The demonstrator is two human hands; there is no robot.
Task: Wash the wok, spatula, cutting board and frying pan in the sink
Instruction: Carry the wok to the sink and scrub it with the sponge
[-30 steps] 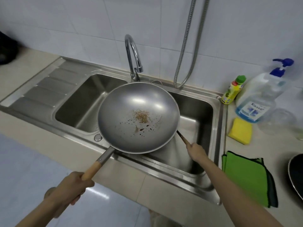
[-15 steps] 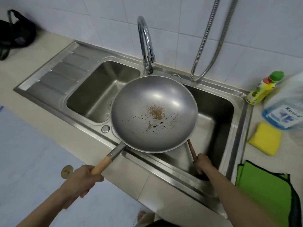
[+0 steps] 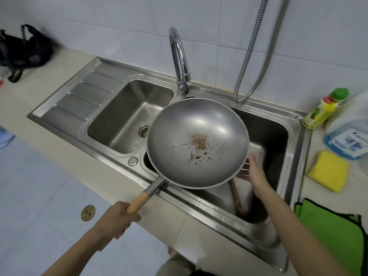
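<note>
A grey metal wok (image 3: 175, 136) with brown food bits in its bowl hangs over the right basin of the steel sink (image 3: 294, 124). My left hand (image 3: 117, 220) grips its wooden handle. My right hand (image 3: 253, 172) is open, fingers spread at the wok's right rim, holding nothing. A wooden spatula (image 3: 236, 198) lies in the right basin below the wok, its front end hidden under the wok.
A curved tap (image 3: 179, 60) stands behind the wok, a metal hose (image 3: 256, 56) beside it. Right counter: yellow bottle (image 3: 322, 108), large soap jug (image 3: 350, 132), yellow sponge (image 3: 326, 172), green cloth (image 3: 334, 236). A black bag (image 3: 23, 50) sits far left. The left basin (image 3: 127, 116) holds nothing.
My right hand has let go of the spatula, which now lies in the right basin, and has risen to the wok's rim. The wok stays over the sink.
</note>
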